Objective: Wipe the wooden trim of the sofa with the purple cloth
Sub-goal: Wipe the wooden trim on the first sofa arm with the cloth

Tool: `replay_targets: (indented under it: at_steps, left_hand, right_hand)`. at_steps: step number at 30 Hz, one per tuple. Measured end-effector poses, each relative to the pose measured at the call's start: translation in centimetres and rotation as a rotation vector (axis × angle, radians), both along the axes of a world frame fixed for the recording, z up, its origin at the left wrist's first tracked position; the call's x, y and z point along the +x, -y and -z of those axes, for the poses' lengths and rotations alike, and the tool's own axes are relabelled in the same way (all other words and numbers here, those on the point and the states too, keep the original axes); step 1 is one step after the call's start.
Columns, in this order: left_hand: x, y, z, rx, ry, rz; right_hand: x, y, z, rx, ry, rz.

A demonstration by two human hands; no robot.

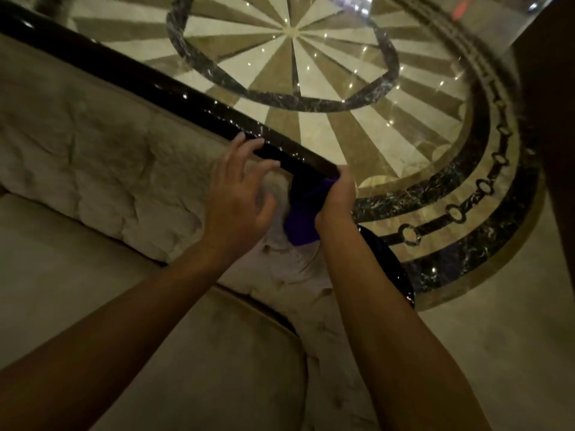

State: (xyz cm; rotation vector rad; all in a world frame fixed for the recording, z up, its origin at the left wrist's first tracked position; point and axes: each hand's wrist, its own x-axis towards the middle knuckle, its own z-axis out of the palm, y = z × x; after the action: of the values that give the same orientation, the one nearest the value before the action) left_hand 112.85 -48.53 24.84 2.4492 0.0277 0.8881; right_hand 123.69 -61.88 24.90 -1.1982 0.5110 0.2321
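A glossy dark wooden trim (186, 101) runs along the top of the beige sofa back (93, 150), from the upper left down to the corner at centre. My right hand (337, 197) grips the purple cloth (303, 219) and presses it against the trim's corner, where the trim bends down toward the armrest. My left hand (241, 194) hovers over the trim just left of the cloth, fingers spread, fingertips touching the wood. Part of the cloth is hidden under my right hand.
Behind the sofa lies a polished marble floor (311, 73) with a round sunburst pattern and dark rings. The sofa seat cushion (155, 337) fills the lower left. A dark wooden piece of furniture (553, 150) stands at the right edge.
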Motion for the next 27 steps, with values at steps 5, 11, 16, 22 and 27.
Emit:
replay_targets:
  at_steps: [5,11,16,22,27]
  left_hand:
    - [4.6,-0.7,-1.5,0.207,-0.114,-0.016]
    - [7.8,-0.6,2.5,0.375,-0.035,-0.166]
    - [8.9,-0.9,3.8,0.41,0.048,-0.19]
    - [9.3,-0.6,3.9,0.438,0.029,-0.224]
    - [7.6,-0.1,2.3,0.451,-0.057,-0.208]
  right_hand:
    - [0.2,0.6,-1.6,0.25,0.045,0.111]
    - [-0.2,-1.4,-0.2,-0.379,0.309,0.092]
    - [0.2,-2.3,3.9,-0.507,0.566,0.227]
    - [0.5,1.0,8.0,-1.228,0.593,-0.19]
    - [-0.4,6.7,7.7,-1.69,0.695,-0.595]
